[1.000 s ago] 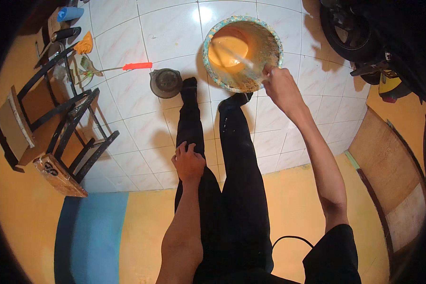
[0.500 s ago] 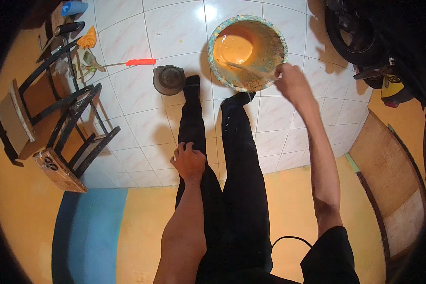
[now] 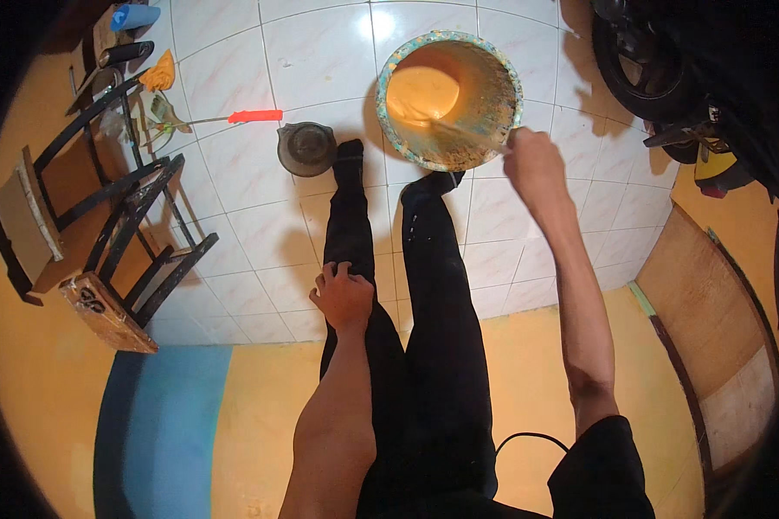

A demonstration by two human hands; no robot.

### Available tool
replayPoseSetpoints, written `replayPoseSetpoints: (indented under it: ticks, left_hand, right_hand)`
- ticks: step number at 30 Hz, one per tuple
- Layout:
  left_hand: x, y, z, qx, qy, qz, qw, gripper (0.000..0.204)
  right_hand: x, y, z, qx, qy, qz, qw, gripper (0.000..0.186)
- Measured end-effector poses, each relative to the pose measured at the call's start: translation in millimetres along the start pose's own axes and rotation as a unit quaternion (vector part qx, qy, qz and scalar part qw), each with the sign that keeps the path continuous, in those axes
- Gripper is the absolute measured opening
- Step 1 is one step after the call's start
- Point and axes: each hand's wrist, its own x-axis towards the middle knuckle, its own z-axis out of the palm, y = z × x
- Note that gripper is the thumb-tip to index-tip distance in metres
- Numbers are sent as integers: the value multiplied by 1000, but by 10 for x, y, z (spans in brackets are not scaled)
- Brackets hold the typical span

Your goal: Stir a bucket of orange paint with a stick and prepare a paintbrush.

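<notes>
Far left: a black-legged wooden stool, kinda off by the wall
Red handle: on the tiled floor, thin rod running toward the stool
Grey bowl: just left of the left foot
Left hand: nothing in it, fingers loosely spread and bent, resting on the left leg
Bucket: on the floor by the feet, splattered rim, orange liquid inside
Right hand: fingers wrapped round a stick that slants into the bucket
Far right: black wheel
</notes>
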Motion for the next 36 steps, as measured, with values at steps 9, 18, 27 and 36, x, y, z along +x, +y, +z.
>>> replayPoseSetpoints:
  ticks: [9,18,27,36]
  left_hand:
    - [-27,-6,59,4,9,11,1000,32]
    - [-44,25,50,12,18,11,1000,31]
    - [-31,4,78,-6,14,11,1000,30]
    - [-18,41,42,-1,7,12,1000,32]
  right_hand:
    - [25,-111,49,56,19,-86,995,17]
    - [135,70,-173,-74,10,48,996,22]
    - [-149,-106,58,33,3,-36,999,18]
    - [-193,82,157,49,24,23,998,18]
